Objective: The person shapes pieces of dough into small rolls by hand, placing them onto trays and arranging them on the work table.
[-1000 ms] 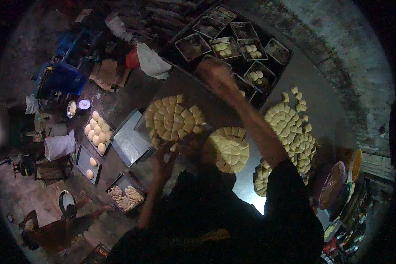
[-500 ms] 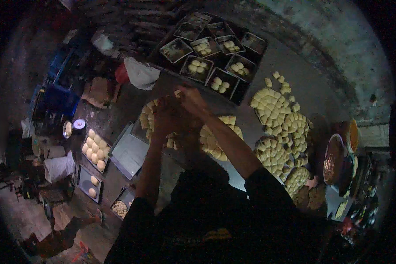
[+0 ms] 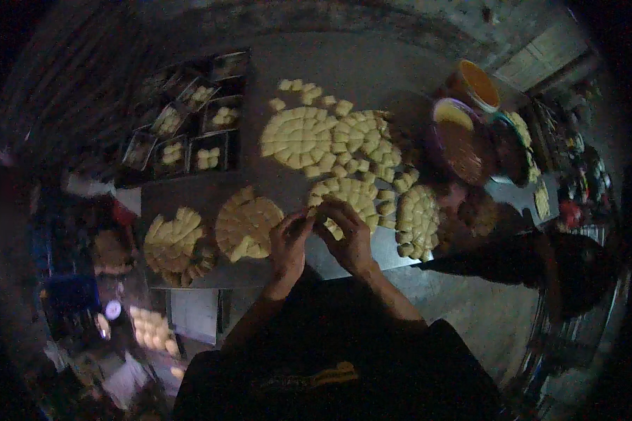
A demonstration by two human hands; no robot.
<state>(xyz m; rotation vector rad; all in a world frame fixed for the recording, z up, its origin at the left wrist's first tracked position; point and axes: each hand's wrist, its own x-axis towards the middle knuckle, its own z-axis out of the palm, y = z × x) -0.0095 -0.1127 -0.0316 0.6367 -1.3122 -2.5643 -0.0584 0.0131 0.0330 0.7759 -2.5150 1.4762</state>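
Cut dough (image 3: 298, 137) lies in several flat clusters across the grey table (image 3: 274, 181), from the middle of the frame to its left and right, with loose blocks trailing at the upper middle. Around it I see a dark tray of tins at the upper left, where several tins (image 3: 207, 158) hold small dough balls. At the upper right stand an orange tub (image 3: 479, 85) and a purple-rimmed tub (image 3: 463, 144). Pale rounded buns (image 3: 154, 330) sit at the lower left, near a metal sheet (image 3: 193, 312). A dark-clothed person (image 3: 576, 274) is at the right edge. From my view, the hands partly cover the lower side of the middle cluster (image 3: 344, 196).

Both the left hand (image 3: 291, 242) and the right hand (image 3: 349, 242) are in the middle of the frame, fingers curled inward, fingertips drawn close together. I cannot tell whether they pinch a block between them; the spot is dark and small.

Most clusters are roughly round, so I read no clear long axis there. The right-hand cluster (image 3: 418, 221) is longer, its axis running roughly up and down the frame.
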